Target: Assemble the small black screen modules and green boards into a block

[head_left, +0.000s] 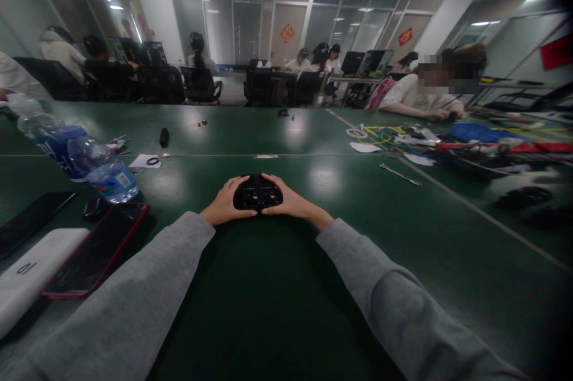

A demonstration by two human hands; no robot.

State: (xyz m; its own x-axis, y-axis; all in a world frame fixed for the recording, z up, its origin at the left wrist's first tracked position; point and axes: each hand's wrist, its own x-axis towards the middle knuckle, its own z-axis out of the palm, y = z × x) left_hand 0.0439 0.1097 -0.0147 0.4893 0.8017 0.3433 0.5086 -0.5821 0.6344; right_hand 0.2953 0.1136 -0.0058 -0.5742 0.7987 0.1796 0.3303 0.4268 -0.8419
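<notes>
The left arm [129,285] and right arm [394,291], in grey sleeves, slant in from the near left and near right. The bare left hand [224,201] and right hand [293,199] face each other, cupped in a grip, thumbs [245,214] nearly meeting on the near side, fingers [273,179] curving along the far side.

White slab-like case [47,270] is carrying one clear marking: a dark "1" and "0", lying sideways, so can't tell if it's reading 10 or 01. Front bottle [105,169] is showing a barcode patch; its print is blurring out. Rear bottle [67,145] is wearing a blue label with white lettering, not legible. Red diamond sign [287,33] on the back wall is bearing gold figures, unreadable. Black object [258,191] is showing pale marks, too small to read.
</notes>
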